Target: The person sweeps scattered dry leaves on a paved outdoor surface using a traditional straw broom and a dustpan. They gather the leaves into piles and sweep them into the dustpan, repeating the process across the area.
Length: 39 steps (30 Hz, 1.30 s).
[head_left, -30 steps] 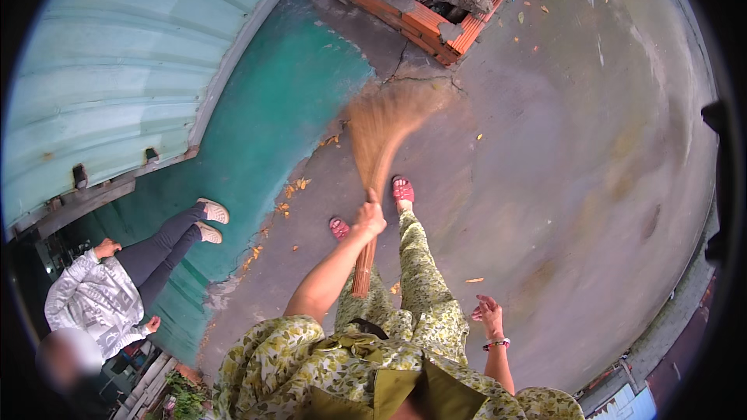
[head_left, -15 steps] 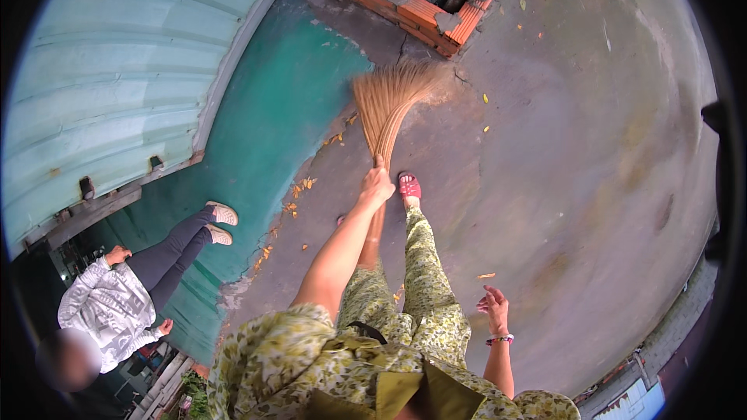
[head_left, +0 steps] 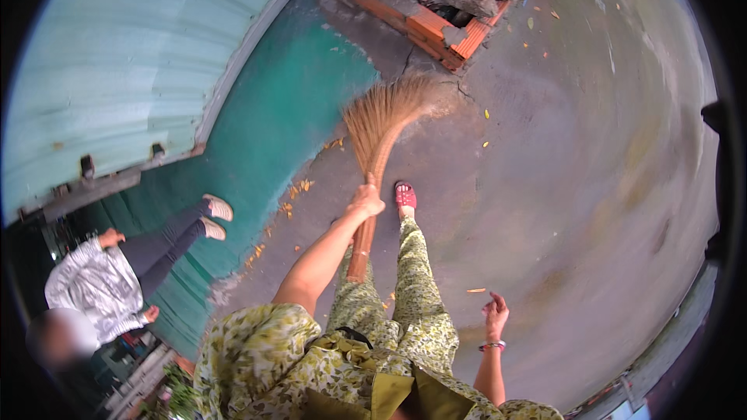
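Observation:
A straw broom (head_left: 377, 134) slants across the ground ahead of me, its bristles fanned out and bent toward the right at the far end. My left hand (head_left: 366, 201) is closed around its binding, just below where the bristles spread. The butt of the handle hangs in front of my left leg. Out to the right, my right hand (head_left: 495, 316) is held low with nothing in it, its fingers loosely bent and apart from the thumb. A wristband circles that wrist. My red sandal (head_left: 405, 194) stands just right of the broom.
Fallen yellow leaves (head_left: 294, 189) line the edge of the green-painted floor (head_left: 268, 117). A brick planter (head_left: 436, 35) stands ahead, holding rubble and a plant. Corrugated metal sheeting (head_left: 156, 39) rises at left. Another person (head_left: 97, 280) is nearby on the left.
My left hand and the broom handle have come slightly back toward me and left. The bristles have shifted a little on the ground. The view has turned slightly.

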{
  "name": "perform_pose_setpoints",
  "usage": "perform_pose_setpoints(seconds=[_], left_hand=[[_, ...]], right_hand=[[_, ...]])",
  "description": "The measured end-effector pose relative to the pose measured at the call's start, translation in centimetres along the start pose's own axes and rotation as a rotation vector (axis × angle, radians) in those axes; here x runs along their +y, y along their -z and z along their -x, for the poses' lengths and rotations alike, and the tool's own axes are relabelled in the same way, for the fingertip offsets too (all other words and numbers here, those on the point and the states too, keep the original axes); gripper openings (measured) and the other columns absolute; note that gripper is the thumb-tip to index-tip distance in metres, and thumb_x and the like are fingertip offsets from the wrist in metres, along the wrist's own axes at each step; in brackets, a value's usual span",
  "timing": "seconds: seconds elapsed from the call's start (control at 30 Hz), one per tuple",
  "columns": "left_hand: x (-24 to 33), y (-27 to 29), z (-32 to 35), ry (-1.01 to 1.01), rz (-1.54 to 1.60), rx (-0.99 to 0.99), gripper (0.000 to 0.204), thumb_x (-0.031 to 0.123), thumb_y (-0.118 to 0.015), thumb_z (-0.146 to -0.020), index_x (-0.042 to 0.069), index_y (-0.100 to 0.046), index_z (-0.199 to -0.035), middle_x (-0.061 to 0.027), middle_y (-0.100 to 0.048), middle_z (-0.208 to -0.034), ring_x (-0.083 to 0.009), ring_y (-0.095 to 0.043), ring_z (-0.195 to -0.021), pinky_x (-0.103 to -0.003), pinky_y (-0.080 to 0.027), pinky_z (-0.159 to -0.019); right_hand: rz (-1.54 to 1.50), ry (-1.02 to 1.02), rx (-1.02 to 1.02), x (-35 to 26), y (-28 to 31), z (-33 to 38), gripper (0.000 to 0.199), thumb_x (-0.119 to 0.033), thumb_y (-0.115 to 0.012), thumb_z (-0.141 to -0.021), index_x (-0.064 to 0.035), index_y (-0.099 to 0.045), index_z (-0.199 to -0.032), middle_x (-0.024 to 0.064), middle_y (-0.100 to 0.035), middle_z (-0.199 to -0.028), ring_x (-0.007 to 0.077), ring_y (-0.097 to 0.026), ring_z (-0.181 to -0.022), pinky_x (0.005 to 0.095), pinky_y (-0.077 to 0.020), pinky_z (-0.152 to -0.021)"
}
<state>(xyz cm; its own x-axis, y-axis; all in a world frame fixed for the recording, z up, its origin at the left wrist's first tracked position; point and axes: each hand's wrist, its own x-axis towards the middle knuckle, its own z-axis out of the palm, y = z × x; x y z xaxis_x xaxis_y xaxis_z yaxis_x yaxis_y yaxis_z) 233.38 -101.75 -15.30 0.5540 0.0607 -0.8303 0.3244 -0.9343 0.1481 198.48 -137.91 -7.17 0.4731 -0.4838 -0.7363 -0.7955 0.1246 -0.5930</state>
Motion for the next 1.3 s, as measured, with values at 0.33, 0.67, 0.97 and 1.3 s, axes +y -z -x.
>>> perform_pose_setpoints(seconds=[0.33,0.67,0.97,1.3], left_hand=[[-0.3,-2.2,8.9,-0.161,1.086,-0.516,0.091,0.003,-0.062,-0.073,0.004,-0.009,-0.146,-0.0048,-0.059,-0.067,-0.0107,-0.056,-0.052,-0.026,-0.048,-0.044],[1.1,-10.4,7.0,0.096,0.778,0.014,0.090,0.017,-0.060,-0.069,0.005,-0.014,-0.145,-0.0265,-0.063,-0.092,-0.0374,-0.065,-0.085,-0.043,-0.054,-0.073],[2.3,-17.4,13.6,0.365,1.363,0.579,0.106,0.000,-0.063,-0.061,0.010,-0.002,-0.147,-0.0193,-0.061,-0.085,-0.0268,-0.060,-0.067,-0.038,-0.052,-0.058],[10.8,-7.2,16.4,0.252,2.237,-0.047,0.073,0.010,-0.063,-0.074,0.010,-0.021,-0.134,-0.0134,-0.059,-0.079,-0.0196,-0.059,-0.056,-0.033,-0.050,-0.048]], right_hand=[[-0.232,-0.787,-1.077,-18.2,-22.7,8.3,0.061,-0.058,-0.047,-0.089,-0.0042,-0.049,-0.117,0.0035,-0.058,-0.076,0.0178,-0.060,-0.073,0.0318,-0.0513,-0.066],[0.018,-0.651,-0.794,-13.6,-23.6,7.8,0.012,-0.006,-0.060,-0.082,-0.0010,-0.053,-0.090,0.0099,-0.058,-0.070,0.0221,-0.062,-0.056,0.0346,-0.0541,-0.048],[0.286,-0.891,-1.037,-16.9,-16.7,5.9,0.019,-0.011,-0.060,-0.080,-0.0076,-0.048,-0.066,0.0017,-0.045,-0.052,0.0136,-0.050,-0.045,0.0256,-0.0389,-0.038],[1.829,0.675,-0.441,-24.8,-11.2,7.9,0.045,-0.009,-0.068,-0.070,0.0031,-0.041,-0.105,0.0164,-0.060,-0.073,0.0249,-0.064,-0.055,0.0391,-0.0490,-0.038]])
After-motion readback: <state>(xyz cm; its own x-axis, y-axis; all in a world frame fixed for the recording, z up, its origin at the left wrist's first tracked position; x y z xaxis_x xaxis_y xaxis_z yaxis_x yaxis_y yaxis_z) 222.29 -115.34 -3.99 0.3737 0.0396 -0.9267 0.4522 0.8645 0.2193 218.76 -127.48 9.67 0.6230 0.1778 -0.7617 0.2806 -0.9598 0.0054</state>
